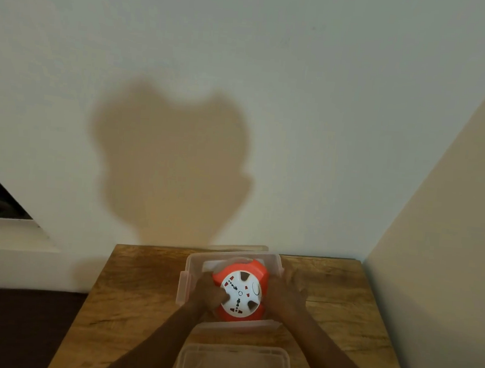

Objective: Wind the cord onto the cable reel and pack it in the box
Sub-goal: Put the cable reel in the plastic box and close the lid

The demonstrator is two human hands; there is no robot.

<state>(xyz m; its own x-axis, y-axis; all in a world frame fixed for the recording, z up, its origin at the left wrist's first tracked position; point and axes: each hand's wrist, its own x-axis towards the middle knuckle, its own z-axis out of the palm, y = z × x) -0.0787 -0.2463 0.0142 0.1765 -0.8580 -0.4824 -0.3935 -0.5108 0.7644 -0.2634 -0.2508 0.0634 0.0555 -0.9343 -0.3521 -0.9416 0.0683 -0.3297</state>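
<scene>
An orange cable reel [250, 268] with a white socket face sits tilted inside a clear plastic box [193, 262] on the wooden table. My left hand [208, 293] grips the reel's left side, fingers curled over its white face. My right hand [286, 292] holds the reel's right side, at the box's right wall. The cord is not visible. Both hands look blurred.
The box's clear lid [234, 366] lies on the wooden table [128, 291] just in front of the box. A white wall stands right behind the table and another wall closes the right side. A dark floor shows at the lower left.
</scene>
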